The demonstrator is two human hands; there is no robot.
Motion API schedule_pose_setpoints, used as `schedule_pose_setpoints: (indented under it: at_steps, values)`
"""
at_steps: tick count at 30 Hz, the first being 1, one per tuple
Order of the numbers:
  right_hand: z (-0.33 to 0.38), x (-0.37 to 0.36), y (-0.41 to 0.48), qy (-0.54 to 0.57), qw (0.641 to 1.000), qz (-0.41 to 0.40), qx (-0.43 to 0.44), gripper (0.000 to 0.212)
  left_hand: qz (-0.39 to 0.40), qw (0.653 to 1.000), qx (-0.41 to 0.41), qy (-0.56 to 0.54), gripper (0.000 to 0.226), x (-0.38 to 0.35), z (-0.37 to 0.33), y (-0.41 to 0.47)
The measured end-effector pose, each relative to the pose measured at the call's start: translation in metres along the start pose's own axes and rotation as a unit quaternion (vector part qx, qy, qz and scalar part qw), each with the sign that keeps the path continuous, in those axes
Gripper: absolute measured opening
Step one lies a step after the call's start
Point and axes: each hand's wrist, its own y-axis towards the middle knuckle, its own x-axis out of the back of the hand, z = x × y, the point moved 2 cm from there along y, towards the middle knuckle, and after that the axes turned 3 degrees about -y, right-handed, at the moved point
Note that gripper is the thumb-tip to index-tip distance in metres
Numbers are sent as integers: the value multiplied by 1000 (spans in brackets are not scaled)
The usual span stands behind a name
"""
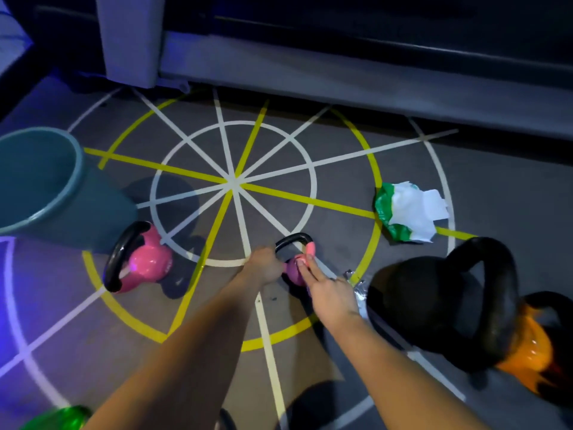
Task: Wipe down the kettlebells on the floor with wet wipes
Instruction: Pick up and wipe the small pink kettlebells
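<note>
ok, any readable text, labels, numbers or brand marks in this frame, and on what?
Nothing can be read.
pink kettlebell: possible faint mark on its side, too blurred to read.
wet wipes pack: green and white print, no legible words.
purple kettlebell, black kettlebell, orange kettlebell: no text visible.
floor lines: plain bands, no characters.

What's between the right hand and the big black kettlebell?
Head view: a crumpled silvery scrap lies between the right hand and the black kettlebell; what it is can't be told.
</note>
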Motion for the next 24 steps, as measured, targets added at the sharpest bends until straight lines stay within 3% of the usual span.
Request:
schedule_pose_setpoints:
  at_steps: [2, 7, 12, 16, 20, 24]
  values:
    - [-3, 0, -3, 18, 1000, 14, -1, 80, -1, 1000, 9, -16, 38, 3, -1, 2]
    - [-11, -18, -8, 2, 999, -50, -8, 90, -11, 995, 31, -99, 40, 9, -10, 10]
    - [-20, -13, -30, 32, 998, 57, -24, 77, -31, 997, 24, -70, 32, 4, -4, 0]
    - [-43, -16, -52, 79, 992, 67, -79, 72, 27, 989, -9, -148, 14, 3, -39, -34]
    - [-61, 3, -77, 142, 974, 81, -154, 37, 103, 994, -5, -38, 19, -33, -86, -65]
    - [-77, 25, -104, 213, 956, 53, -193, 32, 59, 998, -17, -3, 34, -78, -100, -89]
